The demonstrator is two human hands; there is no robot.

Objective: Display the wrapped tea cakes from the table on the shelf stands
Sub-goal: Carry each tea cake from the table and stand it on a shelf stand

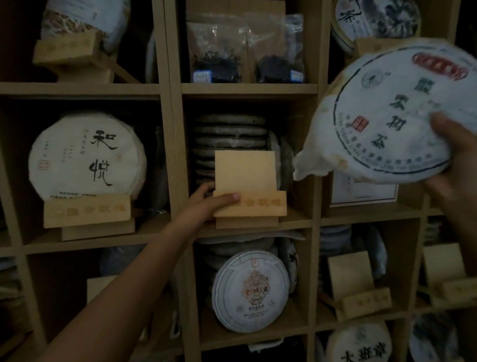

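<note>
My right hand grips a white paper-wrapped tea cake with dark characters and a red oval label, held tilted in the air in front of the right shelf column. My left hand grips the left side of a bare wooden stand in the middle cubby, thumb across its front lip. Nothing sits on that stand. Behind it lies a stack of wrapped tea cakes.
The wooden shelf grid fills the view. One wrapped cake stands on a stand in the left cubby, another cake below the middle cubby. Bags of loose tea sit above. Two bare stands are at lower right.
</note>
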